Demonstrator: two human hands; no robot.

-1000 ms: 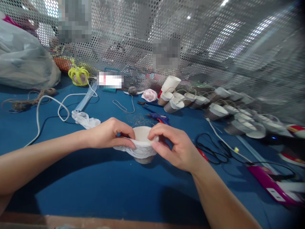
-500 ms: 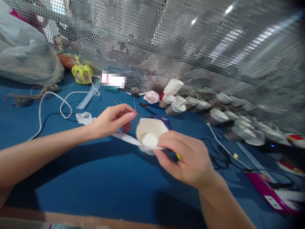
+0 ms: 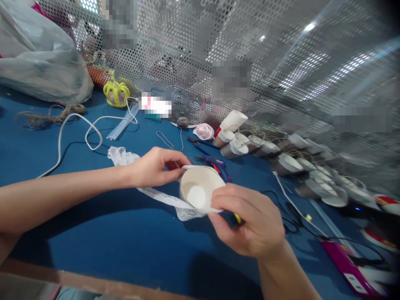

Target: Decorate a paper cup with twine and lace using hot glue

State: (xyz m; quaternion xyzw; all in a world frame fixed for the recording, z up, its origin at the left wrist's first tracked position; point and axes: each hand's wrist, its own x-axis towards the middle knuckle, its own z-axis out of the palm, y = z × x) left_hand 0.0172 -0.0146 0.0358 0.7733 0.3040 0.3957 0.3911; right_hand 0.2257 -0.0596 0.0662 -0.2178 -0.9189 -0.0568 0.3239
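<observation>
A white paper cup point(image 3: 203, 179) is tilted so that I look into its mouth. My right hand point(image 3: 246, 216) pinches its right rim between thumb and fingers, with a white lace ribbon point(image 3: 159, 196) pressed along the near side of the rim. My left hand point(image 3: 161, 166) has thumb and fingertips closed on the rim's far left edge. The ribbon runs from the cup below my left wrist, and a bunched lace piece point(image 3: 120, 156) lies behind that wrist. Just beyond the cup is a blue glue gun point(image 3: 215, 163), partly hidden by the cup and my right hand.
Several finished cups with twine handles point(image 3: 287, 164) line the right back. Further things are a pink fabric rose point(image 3: 203, 131), grey yarn ball point(image 3: 182, 122), glue sticks point(image 3: 123, 123), white cable point(image 3: 59, 141), yellow crown-like item point(image 3: 116, 93), plastic bag point(image 3: 46, 58) and magenta power strip point(image 3: 345, 266).
My left hand has moved right and closed on the cup's far left rim; before, it hovered apart from it. The view has shifted slightly, and the right hand keeps its pinch.
</observation>
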